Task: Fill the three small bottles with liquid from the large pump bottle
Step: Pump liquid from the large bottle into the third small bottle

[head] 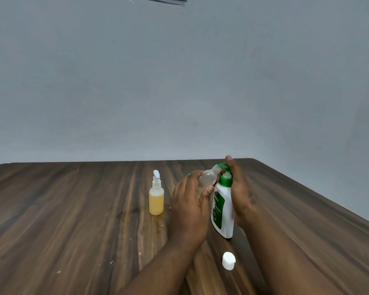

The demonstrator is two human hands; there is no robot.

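Note:
A white pump bottle (223, 211) with a green label and green pump head stands on the wooden table (73, 209). My right hand (240, 188) wraps its right side, with fingers on top of the pump head. My left hand (190, 201) holds a small clear bottle (208, 177), uncapped and tilted, its open neck right at the pump spout. A small bottle (156, 198) with yellow liquid and a white pump top stands to the left. A bit of green shows behind my left hand; what it is I cannot tell.
A loose white cap (228, 260) lies on the table in front of the pump bottle, between my forearms. Small pale specks and a faint wet patch mark the wood near the yellow bottle. A grey wall rises behind the table's far edge.

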